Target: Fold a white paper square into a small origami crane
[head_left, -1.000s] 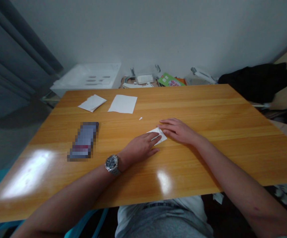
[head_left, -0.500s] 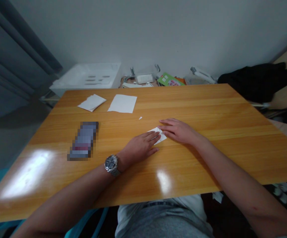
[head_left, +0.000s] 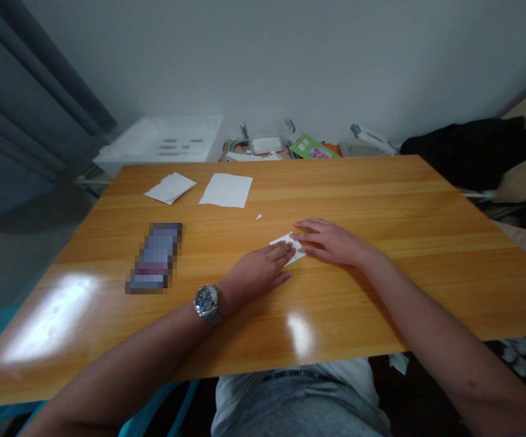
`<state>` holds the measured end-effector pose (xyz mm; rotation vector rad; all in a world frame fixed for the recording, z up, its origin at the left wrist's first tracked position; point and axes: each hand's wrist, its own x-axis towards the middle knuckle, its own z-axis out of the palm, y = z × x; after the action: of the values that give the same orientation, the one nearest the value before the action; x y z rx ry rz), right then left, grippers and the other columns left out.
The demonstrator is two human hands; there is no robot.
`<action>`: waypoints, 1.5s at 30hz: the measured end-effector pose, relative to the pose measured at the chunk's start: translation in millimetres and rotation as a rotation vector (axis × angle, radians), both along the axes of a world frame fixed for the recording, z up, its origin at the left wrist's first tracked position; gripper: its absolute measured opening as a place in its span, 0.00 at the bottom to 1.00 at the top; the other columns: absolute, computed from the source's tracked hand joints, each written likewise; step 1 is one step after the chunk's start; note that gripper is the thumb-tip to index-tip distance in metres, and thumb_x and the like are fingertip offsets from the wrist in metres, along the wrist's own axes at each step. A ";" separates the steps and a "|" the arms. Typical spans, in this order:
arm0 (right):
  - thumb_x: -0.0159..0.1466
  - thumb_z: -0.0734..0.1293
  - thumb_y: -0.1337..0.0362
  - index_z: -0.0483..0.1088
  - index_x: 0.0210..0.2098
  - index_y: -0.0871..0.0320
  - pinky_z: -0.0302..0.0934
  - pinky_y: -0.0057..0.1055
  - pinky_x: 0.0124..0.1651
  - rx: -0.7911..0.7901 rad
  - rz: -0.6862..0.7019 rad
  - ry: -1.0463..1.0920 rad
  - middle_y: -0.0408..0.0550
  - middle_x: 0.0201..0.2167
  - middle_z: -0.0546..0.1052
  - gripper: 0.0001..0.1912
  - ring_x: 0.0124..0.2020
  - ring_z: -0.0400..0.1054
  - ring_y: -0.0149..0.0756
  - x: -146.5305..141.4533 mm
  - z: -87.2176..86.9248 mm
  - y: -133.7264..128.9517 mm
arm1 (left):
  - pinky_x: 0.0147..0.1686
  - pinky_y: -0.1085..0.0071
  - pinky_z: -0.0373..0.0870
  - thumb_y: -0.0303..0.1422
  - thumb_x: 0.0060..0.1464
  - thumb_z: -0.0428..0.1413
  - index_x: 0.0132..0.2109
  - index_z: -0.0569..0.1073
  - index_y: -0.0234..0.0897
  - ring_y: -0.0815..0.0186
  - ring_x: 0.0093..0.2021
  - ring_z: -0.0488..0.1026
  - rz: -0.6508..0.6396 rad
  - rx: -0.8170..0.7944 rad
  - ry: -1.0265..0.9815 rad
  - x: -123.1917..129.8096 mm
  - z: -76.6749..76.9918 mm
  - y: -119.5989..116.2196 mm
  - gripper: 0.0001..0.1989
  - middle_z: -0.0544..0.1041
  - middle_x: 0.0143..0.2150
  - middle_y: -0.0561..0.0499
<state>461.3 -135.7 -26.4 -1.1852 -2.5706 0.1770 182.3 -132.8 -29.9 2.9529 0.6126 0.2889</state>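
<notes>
Flatly, the left hand [head_left: 261, 271] lies over the folded paper [head_left: 295, 247].

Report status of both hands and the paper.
Left hand flat, fingers on small folded paper. Right hand open, fingertips at paper's right edge. Paper scrap beyond, off the folded paper; nothing else close by.

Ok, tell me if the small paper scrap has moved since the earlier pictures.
No, the small paper scrap keeps its place relative to the square sheet.
</notes>
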 end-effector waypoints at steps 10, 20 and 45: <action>0.73 0.65 0.59 0.73 0.62 0.52 0.62 0.52 0.66 -0.008 0.007 0.007 0.56 0.65 0.72 0.19 0.65 0.66 0.49 1.5 0.9 1.8 | 0.65 0.60 0.69 0.41 0.73 0.47 0.69 0.64 0.31 0.55 0.66 0.70 -0.038 -0.046 -0.039 -6.5 1.2 9.3 0.25 0.67 0.70 0.41; 0.74 0.63 0.59 0.73 0.62 0.54 0.62 0.52 0.66 0.020 -0.011 0.107 0.57 0.65 0.72 0.19 0.66 0.66 0.48 -4.0 -8.1 -4.7 | 0.65 0.57 0.68 0.32 0.73 0.47 0.65 0.70 0.31 0.56 0.64 0.70 -0.071 -0.017 -0.056 -8.1 -2.1 16.2 0.19 0.72 0.66 0.41; 0.74 0.63 0.62 0.77 0.57 0.54 0.70 0.47 0.61 0.081 0.055 0.112 0.53 0.61 0.77 0.16 0.59 0.74 0.45 -15.3 -1.4 -39.8 | 0.65 0.58 0.68 0.35 0.74 0.44 0.66 0.69 0.37 0.60 0.64 0.72 -0.118 -0.286 -0.188 -14.5 11.0 28.2 0.21 0.72 0.66 0.41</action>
<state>446.0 -175.4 -27.8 -1.0467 -2.4896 0.1454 167.9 -104.5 -18.9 2.6361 0.4152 0.4224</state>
